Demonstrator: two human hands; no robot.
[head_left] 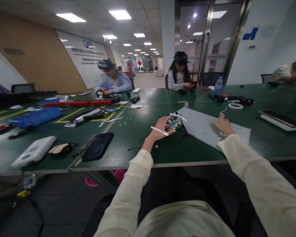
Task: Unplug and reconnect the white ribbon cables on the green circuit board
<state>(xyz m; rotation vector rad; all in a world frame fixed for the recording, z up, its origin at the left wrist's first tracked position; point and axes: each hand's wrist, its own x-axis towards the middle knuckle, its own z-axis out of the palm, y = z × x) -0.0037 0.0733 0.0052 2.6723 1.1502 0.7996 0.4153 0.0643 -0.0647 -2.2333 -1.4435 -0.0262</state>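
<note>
Head: circuit board (177,124) seemingly against left fingers (165,119).

Smooth matt panel (199,124), glossy tabletop (128,137), plastic bottle (218,87)

Your left hand (161,125) covers the left part of the circuit board (177,123), whose components are too small to identify, and the small white scrap (156,146) just beside that wrist cannot be made out. Your right sleeve (246,158) hides part of the grey panel (199,124), and whether the fingertips of your right hand (223,125) grip the thin white strip (223,111) above them cannot be determined. Well beyond your right hand, the seated person (287,73) is cut off by the picture's edge; far beyond your left, the wall sign's (87,54) smaller lettering is illegible.
</note>
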